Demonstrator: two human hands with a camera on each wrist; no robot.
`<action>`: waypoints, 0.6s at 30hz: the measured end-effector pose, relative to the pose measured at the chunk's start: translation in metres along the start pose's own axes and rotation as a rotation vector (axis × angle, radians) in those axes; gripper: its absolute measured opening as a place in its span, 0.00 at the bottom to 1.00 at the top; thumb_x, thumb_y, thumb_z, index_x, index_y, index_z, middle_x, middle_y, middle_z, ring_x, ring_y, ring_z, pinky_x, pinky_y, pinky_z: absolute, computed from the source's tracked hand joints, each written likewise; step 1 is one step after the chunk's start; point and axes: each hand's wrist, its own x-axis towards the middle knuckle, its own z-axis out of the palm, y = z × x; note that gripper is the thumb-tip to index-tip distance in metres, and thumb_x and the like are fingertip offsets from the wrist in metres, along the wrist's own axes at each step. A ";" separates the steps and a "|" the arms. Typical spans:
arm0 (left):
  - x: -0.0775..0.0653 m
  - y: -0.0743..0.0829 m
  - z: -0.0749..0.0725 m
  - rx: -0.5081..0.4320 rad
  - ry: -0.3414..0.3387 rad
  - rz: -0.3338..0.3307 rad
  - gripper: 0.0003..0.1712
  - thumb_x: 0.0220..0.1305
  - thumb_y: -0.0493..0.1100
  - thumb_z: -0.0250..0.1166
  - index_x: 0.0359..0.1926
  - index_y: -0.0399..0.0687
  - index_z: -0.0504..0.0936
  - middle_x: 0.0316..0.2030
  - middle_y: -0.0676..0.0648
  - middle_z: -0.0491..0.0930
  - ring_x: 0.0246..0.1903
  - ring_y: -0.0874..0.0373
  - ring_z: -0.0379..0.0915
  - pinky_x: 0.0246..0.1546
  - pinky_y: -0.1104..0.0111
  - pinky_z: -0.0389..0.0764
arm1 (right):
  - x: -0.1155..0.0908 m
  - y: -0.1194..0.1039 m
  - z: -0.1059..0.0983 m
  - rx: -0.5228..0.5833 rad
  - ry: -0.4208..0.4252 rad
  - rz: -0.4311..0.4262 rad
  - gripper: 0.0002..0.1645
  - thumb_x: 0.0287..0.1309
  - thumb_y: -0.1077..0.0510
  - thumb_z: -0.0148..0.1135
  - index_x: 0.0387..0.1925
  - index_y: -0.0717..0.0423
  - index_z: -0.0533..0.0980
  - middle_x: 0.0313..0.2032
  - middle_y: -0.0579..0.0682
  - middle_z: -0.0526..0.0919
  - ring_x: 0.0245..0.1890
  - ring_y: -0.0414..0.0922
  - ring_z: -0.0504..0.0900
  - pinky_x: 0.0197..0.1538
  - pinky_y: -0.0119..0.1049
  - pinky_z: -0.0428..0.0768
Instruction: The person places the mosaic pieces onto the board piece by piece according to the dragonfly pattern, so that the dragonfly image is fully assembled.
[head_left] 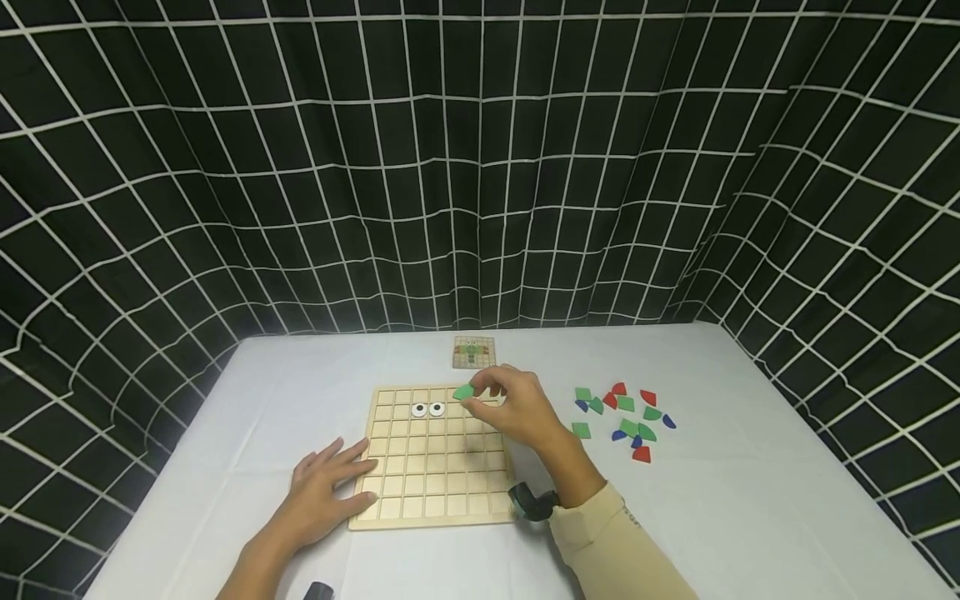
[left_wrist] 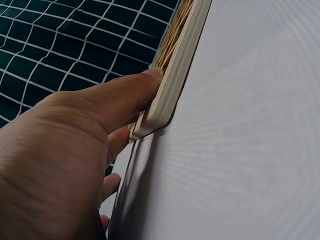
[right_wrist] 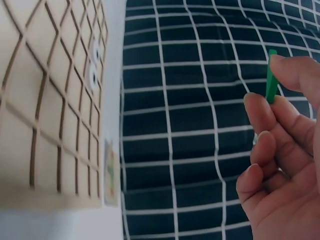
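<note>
Between thumb and fingers my right hand (head_left: 513, 404) pinches a green tile (head_left: 463, 392) with a curved edge, held over the upper part of the wooden grid board (head_left: 435, 523). In the right wrist view the green tile (right_wrist: 271, 77) appears edge-on, well above the board. Two white eye tiles (head_left: 428, 410) with black pupils sit side by side in cells near the board's far edge. My left hand (head_left: 318, 496) rests at the board's left side, fingers spread, with the thumb on its rim; the left wrist view shows that thumb touching the wooden edge (left_wrist: 172, 85).
Several loose red, green and blue tiles (head_left: 626, 403) lie scattered on the white table right of the board. A small picture card (head_left: 474, 352) with a coloured grid pattern lies behind the board. A dark curtain (head_left: 480, 167) with white grid lines surrounds the table.
</note>
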 end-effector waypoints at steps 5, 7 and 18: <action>0.000 -0.001 0.000 -0.007 0.006 0.003 0.28 0.51 0.59 0.72 0.54 0.57 0.83 0.66 0.52 0.67 0.69 0.43 0.49 0.66 0.42 0.37 | 0.009 -0.004 0.020 0.042 -0.050 0.010 0.11 0.50 0.59 0.74 0.35 0.57 0.81 0.30 0.41 0.83 0.33 0.49 0.79 0.37 0.37 0.78; 0.000 -0.002 0.000 -0.011 0.007 0.005 0.28 0.51 0.59 0.72 0.53 0.57 0.83 0.66 0.52 0.67 0.70 0.43 0.49 0.66 0.42 0.37 | 0.012 -0.006 0.028 0.046 -0.073 0.024 0.11 0.51 0.58 0.73 0.36 0.56 0.81 0.29 0.39 0.83 0.33 0.48 0.78 0.37 0.35 0.78; 0.001 -0.003 0.001 -0.004 0.010 0.013 0.28 0.51 0.60 0.72 0.53 0.57 0.83 0.66 0.52 0.67 0.69 0.43 0.49 0.65 0.41 0.37 | 0.019 -0.007 0.061 0.030 -0.188 0.178 0.13 0.55 0.51 0.69 0.38 0.53 0.82 0.29 0.33 0.80 0.38 0.47 0.78 0.39 0.34 0.77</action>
